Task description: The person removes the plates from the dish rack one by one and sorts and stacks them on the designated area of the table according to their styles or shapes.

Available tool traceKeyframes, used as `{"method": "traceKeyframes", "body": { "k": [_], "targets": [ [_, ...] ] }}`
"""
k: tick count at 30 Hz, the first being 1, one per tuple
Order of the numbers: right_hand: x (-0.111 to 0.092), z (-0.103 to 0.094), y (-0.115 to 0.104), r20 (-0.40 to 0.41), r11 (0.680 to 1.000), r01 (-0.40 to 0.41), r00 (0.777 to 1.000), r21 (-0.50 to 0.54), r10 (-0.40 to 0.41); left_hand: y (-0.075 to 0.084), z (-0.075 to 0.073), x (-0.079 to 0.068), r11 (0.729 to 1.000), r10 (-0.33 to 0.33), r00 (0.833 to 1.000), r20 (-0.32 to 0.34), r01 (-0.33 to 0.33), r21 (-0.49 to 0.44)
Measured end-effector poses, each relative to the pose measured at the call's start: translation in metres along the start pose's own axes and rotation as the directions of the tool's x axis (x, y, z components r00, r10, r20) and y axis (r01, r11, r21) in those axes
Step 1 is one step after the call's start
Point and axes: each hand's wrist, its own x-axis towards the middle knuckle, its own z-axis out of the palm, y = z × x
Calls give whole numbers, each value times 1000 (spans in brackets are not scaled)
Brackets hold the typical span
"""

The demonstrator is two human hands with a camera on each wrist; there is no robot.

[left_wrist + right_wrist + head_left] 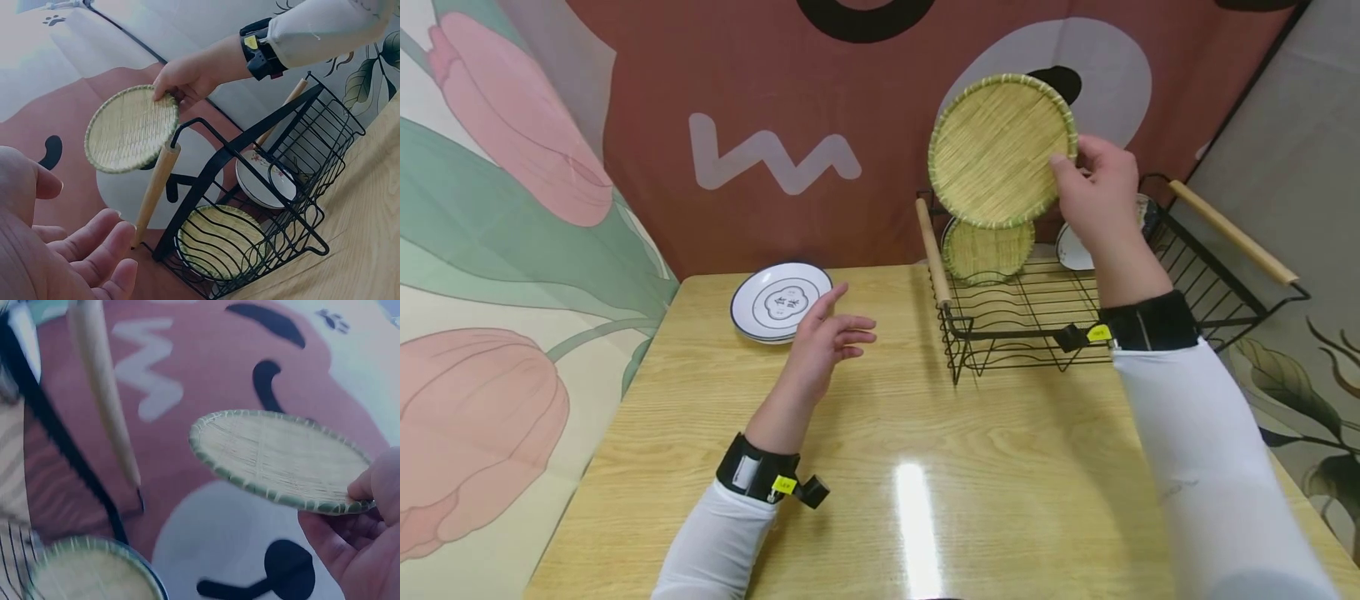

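My right hand (1101, 187) pinches the rim of a round woven bamboo tray (1003, 150) between thumb and fingers, holding it up above the dish rack (1015, 333). In the right wrist view the same tray (281, 462) tilts away, its edge between the thumb and curled fingers. My left hand (827, 337) hovers over the table beside the white plates, fingers loosely bent and holding nothing. Those blue-rimmed plates (760, 304) are stacked at the table's back left. A second woven tray (988, 250) stands in the rack's left end.
A white bowl with a floral pattern (265, 178) leans inside the black wire rack. Wooden handles (1232, 232) top both rack ends. Behind the wooden table (850, 500) hangs a brown printed cloth (760, 83), with floral cloth at the left.
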Motion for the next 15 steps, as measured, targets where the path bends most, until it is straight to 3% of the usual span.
{"method": "traceKeyframes", "body": {
  "k": [2,4,6,12,15],
  "targets": [
    [-7,2,-3,23,981,-36,999,190,32,2,0,-1,1000,5,1000,2,-5,-1],
    [-15,5,-4,56,926,-78,997,368,62,4,1,-3,1000,11,1000,3,-11,0],
    [-23,9,-4,83,869,-107,994,483,76,6,2,-4,1000,16,1000,5,-16,1],
    [-50,26,-2,139,765,-184,983,618,124,12,6,-9,1000,27,999,30,-27,-13],
    [-64,35,-2,164,737,-213,977,642,140,14,10,-14,999,39,998,44,-38,-29]
  ]
}}
